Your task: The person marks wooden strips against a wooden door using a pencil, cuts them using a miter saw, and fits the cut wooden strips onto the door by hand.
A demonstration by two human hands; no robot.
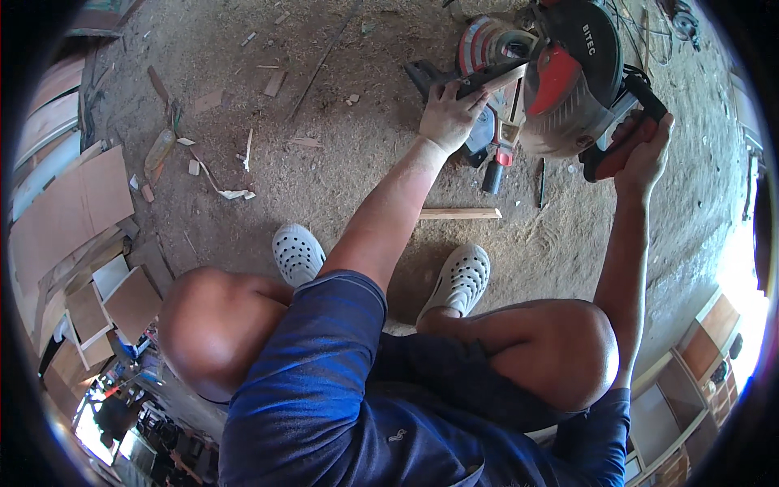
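A miter saw (572, 89) with a black-and-red head and a clear blade guard stands on the ground at the upper right. My right hand (643, 162) is wrapped round its red-and-black handle (623, 146). At the saw's black fence (491, 75), my left hand (449, 118) is closed with the fingers over the fence, beside a pale wood strip (509, 78) lying along it. How far the strip runs under my fingers is hidden. Below the fence shows the saw's table with a black-ended knob (492, 177). The blade is mostly covered by its guard.
A short wood stick (460, 213) lies in front of my white clogs (459, 280). A dark pencil-like rod (542, 183) is near the saw. Offcuts and a plastic bottle (160, 152) litter the dirt floor on the left, beside stacked boards (73, 211). Cords (649, 32) run behind the saw.
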